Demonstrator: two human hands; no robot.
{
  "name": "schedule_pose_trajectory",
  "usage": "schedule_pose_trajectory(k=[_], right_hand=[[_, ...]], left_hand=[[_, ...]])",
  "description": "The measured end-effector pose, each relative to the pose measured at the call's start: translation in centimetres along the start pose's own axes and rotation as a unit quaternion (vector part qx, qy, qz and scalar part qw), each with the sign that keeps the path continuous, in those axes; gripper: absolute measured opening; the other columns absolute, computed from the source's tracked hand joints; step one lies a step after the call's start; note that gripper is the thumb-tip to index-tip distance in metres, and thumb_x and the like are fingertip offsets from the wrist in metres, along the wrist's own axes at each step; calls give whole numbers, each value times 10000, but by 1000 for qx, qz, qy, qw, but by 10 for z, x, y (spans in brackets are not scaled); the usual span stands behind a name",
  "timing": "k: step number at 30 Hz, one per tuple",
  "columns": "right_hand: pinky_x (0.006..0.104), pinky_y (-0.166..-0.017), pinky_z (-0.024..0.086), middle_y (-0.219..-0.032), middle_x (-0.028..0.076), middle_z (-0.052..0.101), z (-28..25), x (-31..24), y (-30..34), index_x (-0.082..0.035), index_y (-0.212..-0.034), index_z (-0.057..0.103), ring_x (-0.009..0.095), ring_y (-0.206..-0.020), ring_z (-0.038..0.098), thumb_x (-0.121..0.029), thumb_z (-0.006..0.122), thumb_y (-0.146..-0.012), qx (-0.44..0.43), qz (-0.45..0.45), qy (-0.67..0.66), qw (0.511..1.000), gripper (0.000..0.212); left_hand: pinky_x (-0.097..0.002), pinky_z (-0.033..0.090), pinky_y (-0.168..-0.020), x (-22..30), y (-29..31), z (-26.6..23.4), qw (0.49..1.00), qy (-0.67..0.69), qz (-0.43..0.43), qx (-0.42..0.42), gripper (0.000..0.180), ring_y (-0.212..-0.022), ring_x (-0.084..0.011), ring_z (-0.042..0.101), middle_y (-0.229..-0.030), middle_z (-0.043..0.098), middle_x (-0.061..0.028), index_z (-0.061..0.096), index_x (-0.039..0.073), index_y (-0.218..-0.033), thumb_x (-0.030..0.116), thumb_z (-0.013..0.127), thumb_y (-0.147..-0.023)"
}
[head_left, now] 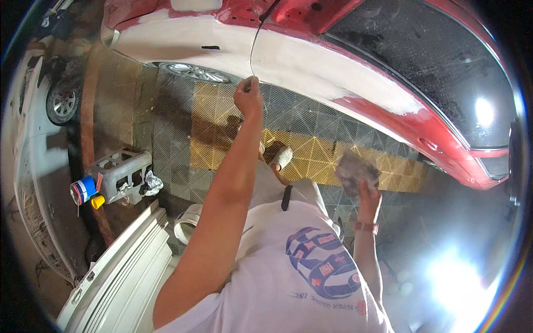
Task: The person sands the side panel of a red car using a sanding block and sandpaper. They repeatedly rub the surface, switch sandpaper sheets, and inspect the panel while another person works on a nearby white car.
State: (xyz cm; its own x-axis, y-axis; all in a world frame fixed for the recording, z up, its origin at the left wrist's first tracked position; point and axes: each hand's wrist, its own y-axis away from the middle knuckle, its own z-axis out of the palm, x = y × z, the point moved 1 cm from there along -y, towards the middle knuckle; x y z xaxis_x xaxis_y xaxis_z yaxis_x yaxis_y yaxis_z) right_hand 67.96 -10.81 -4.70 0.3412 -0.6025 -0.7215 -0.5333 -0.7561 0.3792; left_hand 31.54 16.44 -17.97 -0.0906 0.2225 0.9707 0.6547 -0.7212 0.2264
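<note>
The red car is cut off by the picture's top and right rim, so its roof and far end are out of view. What the left hand pinches against the door gap is too small to tell. The grey wad in the right hand is blurred; whether it is paper or cloth cannot be told. Glare at the lower right washes out the floor there. The white car at the left runs off the rim. The person's legs are hidden under the shirt, apart from one shoe.
</note>
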Motion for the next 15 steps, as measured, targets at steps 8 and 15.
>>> schedule_pose_trajectory(k=[8,15], right_hand=[[324,-708,428,-749,6,555,-27,26,28,39,-903,692,129,-747,476,-426,717,-980,55,146,14,988,472],[311,-642,366,-719,-38,479,-14,19,28,-8,-796,642,115,-699,392,-397,724,-981,55,114,81,989,439]], left_hand=[[-350,525,-687,-36,-38,48,996,-89,5,24,247,-702,-195,651,-824,729,-99,788,43,-993,267,767,-892],[-361,523,-675,-32,-46,61,998,-41,-4,36,265,-685,-195,652,-766,716,-84,803,62,-969,309,779,-878]])
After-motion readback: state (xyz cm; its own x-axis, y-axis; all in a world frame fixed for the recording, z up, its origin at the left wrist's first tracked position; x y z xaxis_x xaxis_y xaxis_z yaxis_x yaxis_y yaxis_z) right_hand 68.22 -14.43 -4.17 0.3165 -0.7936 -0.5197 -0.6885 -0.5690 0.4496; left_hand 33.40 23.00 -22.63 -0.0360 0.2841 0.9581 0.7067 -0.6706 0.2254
